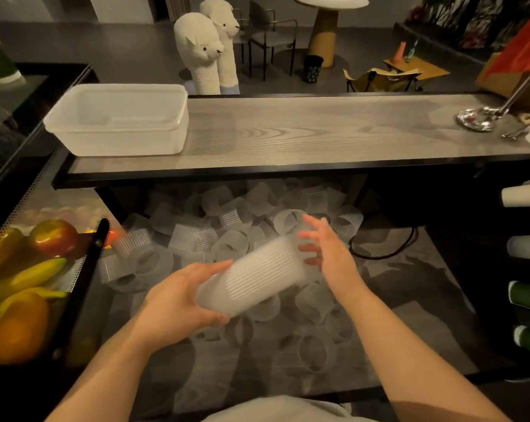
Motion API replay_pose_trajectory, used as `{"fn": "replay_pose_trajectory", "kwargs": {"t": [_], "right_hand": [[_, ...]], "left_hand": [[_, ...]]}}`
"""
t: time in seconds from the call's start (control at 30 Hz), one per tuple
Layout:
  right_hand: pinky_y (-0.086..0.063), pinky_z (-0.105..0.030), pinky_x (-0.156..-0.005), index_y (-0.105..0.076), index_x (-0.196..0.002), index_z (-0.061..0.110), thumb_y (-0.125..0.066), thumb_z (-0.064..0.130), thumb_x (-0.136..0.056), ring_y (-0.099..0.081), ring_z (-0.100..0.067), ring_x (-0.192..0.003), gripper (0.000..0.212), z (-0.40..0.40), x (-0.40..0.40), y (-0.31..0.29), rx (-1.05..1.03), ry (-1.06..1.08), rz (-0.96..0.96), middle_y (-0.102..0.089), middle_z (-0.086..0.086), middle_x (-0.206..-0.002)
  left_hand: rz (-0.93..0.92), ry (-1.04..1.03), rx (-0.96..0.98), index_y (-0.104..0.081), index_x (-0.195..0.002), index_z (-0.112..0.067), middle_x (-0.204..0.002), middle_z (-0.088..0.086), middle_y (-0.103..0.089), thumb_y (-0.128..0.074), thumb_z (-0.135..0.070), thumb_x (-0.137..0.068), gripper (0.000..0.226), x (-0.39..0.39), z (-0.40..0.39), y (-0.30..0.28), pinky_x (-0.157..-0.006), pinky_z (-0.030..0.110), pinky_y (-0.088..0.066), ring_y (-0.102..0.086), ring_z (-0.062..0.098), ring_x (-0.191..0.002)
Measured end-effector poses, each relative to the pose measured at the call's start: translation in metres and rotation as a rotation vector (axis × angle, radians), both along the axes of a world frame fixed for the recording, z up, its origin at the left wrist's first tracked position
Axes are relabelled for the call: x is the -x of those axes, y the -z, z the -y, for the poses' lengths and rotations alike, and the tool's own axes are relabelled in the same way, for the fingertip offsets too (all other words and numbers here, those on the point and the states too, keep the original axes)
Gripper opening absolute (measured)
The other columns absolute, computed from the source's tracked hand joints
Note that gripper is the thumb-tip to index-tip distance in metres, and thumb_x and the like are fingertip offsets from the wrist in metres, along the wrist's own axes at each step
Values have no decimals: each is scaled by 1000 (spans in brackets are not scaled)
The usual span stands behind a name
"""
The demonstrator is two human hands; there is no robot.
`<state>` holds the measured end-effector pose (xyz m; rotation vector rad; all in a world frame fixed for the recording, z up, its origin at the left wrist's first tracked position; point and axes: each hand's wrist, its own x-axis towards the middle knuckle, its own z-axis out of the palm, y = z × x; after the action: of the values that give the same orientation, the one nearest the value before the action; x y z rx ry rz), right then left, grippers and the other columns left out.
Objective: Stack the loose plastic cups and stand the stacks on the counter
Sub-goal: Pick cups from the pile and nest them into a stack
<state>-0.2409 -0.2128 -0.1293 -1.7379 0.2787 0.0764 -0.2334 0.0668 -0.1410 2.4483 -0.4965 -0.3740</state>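
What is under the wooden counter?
Under the counter lies a pile of loose cups on a lower shelf. The cups farthest back are in shadow, so I cannot see them well.

I'm looking at what reads as a café or drinks bar, seen from the staff side. A long wood-grain counter (pixel 303 129) runs across in front of me, with a seating area beyond it: a round pedestal table (pixel 329 13), metal-framed chairs (pixel 271 38) and two plush alpaca figures (pixel 208 47) as decoration. Below the counter, a lower work surface holds a heap of disposable plastic cups (pixel 196 236). Sleeves of cups (pixel 524 194) lie stored at my right, a fruit rack (pixel 29 269) stands at my left, and a clear plastic tub (pixel 117 120) sits on the counter.
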Motion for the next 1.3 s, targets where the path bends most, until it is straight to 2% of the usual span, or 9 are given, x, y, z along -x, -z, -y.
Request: {"fn": "replay_pose_trajectory", "kwargs": {"t": [0.07, 0.2, 0.3, 0.47, 0.6, 0.73, 0.87, 1.1, 1.3], "right_hand": [[-49, -29, -80, -60, -112, 39, -47, 54, -95, -60, -2, -90, 26, 14, 16, 18, 404, -66, -50, -64, 10, -109], [-40, -38, -103, -37, -144, 35, -48, 75, -80, -41, -17, -126, 76, 26, 51, 66, 1176, -773, -138, -45, 6, -139], [-28, -47, -110, -37, -147, 24, -54, 74, -74, -30, -30, -134, 90, 23, 62, 92, 1358, -1029, -122, -37, -7, -147], [-23, -51, -111, -53, -133, 9, -60, 32, -87, -33, -38, -132, 52, 16, 72, 101, 1559, -1107, -116, -46, -22, -134], [-30, -41, -107, -36, -142, 25, -61, 37, -82, -40, -27, -127, 66, 27, 73, 94, 1319, -837, -64, -51, -5, -133], [-45, -30, -100, -34, -136, 48, -73, 50, -78, -50, -7, -120, 69, 44, 64, 49, 508, -248, -162, -48, 16, -133], [-44, -37, -105, -49, -131, 49, -71, 59, -73, -54, -13, -125, 63, 57, 52, 28, -192, 19, 21, -58, 8, -133], [-37, -50, -111, -56, -128, 45, -51, 36, -90, -56, -17, -121, 39, 47, 33, 12, -215, -118, 37, -64, 8, -122], [-46, -35, -95, -57, -129, 33, -57, 24, -91, -63, -10, -110, 39, 65, 26, 8, -200, -94, 51, -69, 8, -115]], "left_hand": [[-20, -53, -6, -30, -129, -73, -118, -37, -47, -81, -53, -58, 89, 1, -8, 8, -95, 37, -46, -48, -1, -113], [-112, -148, 5, -34, -133, -70, -116, -33, -49, -85, -47, -58, 93, 4, -23, 19, -98, 43, -47, -49, 4, -112], [-140, -156, 18, -34, -134, -68, -117, -33, -49, -85, -45, -58, 94, 5, -23, 20, -98, 45, -48, -49, 4, -113], [-158, -156, 30, -35, -134, -67, -121, -35, -47, -86, -42, -59, 95, 3, -16, 20, -98, 45, -48, -48, 4, -115], [-163, -138, 38, -34, -134, -68, -121, -37, -46, -86, -40, -62, 93, 4, -13, 21, -100, 45, -48, -47, 4, -116], [-198, -83, 53, -36, -131, -69, -123, -40, -42, -87, -36, -65, 90, 4, -13, 22, -101, 42, -47, -43, -3, -117], [-234, -36, 84, -42, -127, -68, -123, -38, -46, -89, -31, -63, 87, 1, -1, 16, -98, 33, -47, -43, -13, -114], [-357, 9, 207, -47, -128, -65, -126, -39, -50, -90, -20, -63, 90, -3, 22, 3, -99, 34, -48, -51, -10, -114], [-429, -13, 302, -55, -127, -59, -129, -26, -59, -91, -15, -65, 84, -6, 31, 0, -102, 35, -49, -57, 1, -118]]}}
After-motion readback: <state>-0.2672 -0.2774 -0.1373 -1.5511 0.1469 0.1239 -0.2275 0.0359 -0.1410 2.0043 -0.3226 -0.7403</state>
